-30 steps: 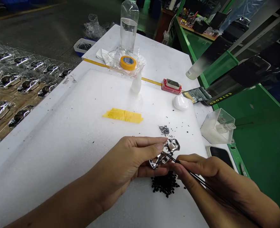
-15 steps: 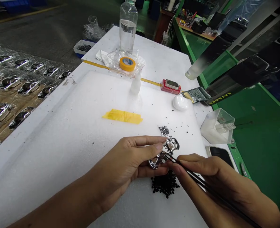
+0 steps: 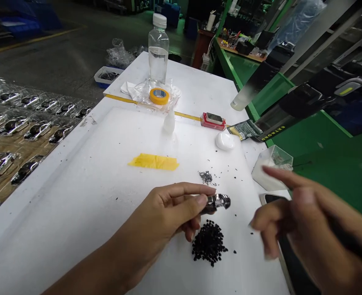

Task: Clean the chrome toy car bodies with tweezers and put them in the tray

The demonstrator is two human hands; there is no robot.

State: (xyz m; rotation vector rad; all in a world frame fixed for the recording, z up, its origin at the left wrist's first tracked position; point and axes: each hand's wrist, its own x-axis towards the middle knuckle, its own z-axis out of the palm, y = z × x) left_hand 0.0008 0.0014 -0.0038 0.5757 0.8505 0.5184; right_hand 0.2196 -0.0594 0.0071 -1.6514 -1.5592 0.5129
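Note:
My left hand (image 3: 171, 213) pinches a small shiny chrome part (image 3: 222, 200) between thumb and fingers, turned edge-on above the white foam sheet (image 3: 85, 196). Just below it lies a heap of small black pieces (image 3: 209, 243). Beyond the part is a little pile of tiny silvery-dark bits (image 3: 205, 177), with some scattered to its right. Blurred by motion, my right hand (image 3: 310, 229) is apart from the part at the right, its index finger stretched out and the other fingers bent. A dark smear shows along that hand; whether it is the tweezers I cannot make out.
A yellow tape strip (image 3: 154, 162), a small white bottle (image 3: 169, 123) and a white rounded object (image 3: 225, 140) lie on the foam. Behind are a tape roll (image 3: 159, 96) and a water bottle (image 3: 158, 53). Phone (image 3: 294, 262) and clear container (image 3: 271, 168) sit right; packed trays (image 3: 24, 110) left.
My right hand has pulled away to the right from the chrome part, taking the black tweezers' tips off it. My left hand has turned the part edge-on. The view has tilted up slightly.

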